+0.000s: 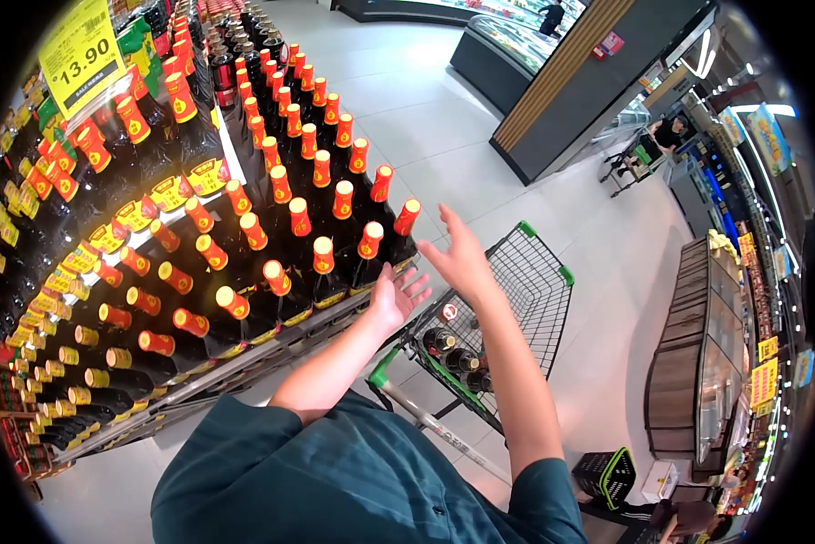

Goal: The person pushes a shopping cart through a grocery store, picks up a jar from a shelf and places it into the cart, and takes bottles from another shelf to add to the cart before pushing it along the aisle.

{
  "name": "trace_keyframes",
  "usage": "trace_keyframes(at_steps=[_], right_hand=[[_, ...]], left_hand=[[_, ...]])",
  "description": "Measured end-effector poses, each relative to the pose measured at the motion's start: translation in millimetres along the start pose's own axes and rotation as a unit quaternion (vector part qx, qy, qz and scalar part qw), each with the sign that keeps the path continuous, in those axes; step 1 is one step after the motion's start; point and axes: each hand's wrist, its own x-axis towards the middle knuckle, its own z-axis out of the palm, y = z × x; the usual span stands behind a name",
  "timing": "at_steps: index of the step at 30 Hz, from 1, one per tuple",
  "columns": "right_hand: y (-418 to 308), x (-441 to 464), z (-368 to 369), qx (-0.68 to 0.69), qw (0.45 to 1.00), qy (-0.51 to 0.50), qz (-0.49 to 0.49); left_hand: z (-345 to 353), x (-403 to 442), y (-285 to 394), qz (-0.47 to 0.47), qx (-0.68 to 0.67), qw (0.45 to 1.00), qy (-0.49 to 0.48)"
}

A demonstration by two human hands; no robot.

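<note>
My left hand (pixel 397 296) is empty, palm turned up and fingers spread, beside the front edge of a display of dark bottles (pixel 321 276) with red caps. Just to its right and slightly higher, my right hand (pixel 457 254) is also open, its fingers apart near the corner bottle (pixel 402 227). Neither hand touches a bottle. A wire shopping cart (pixel 539 299) with green corners stands beyond my right forearm. Several dark bottles (pixel 462 360) are in the cart's near end, partly hidden by that forearm.
A yellow price sign (pixel 81 59) hangs over the bottles at upper left. A grey pillar (pixel 562 91) rises beyond the cart. One person (pixel 669 136) is by another cart at upper right. A black basket (pixel 604 478) lies at lower right, near a wooden counter (pixel 679 354).
</note>
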Motion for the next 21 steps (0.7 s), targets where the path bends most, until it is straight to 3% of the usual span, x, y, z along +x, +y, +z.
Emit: trace_keyframes(at_steps=[2,5,6,9,11,15,17,21], right_hand=[[-4.9,32.4,22.3,-0.044,0.999,0.011,-0.012],[-22.3,52.7,35.1,0.004,0.996,-0.035,0.077],[-9.0,55.7,49.3,0.018,0.998,0.031,0.052],[11.5,63.4,64.5,0.117,0.986,0.017,0.119],[15.3,65.3,75.5,0.104,0.987,0.042,0.116],[-1.3,68.5,76.6,0.097,0.979,0.069,0.168],[1.9,68.5,80.6,0.086,0.980,0.101,0.148],[-10.7,62.2,65.3,0.100,0.977,0.105,0.157]], left_hand=[[-2.5,9.2,-0.1,-0.011,-0.012,1.000,0.009],[-1.2,10.4,4.2,-0.039,-0.039,0.998,-0.014],[-3.1,12.2,4.0,-0.047,-0.045,0.998,-0.025],[-3.7,12.9,4.4,-0.060,-0.046,0.997,-0.027],[11.7,0.7,10.8,-0.056,-0.022,0.998,0.007],[11.7,2.5,12.7,-0.088,-0.036,0.994,-0.044],[-8.7,24.0,5.4,-0.093,-0.052,0.992,-0.067],[6.3,7.2,14.3,-0.081,-0.021,0.996,-0.021]])
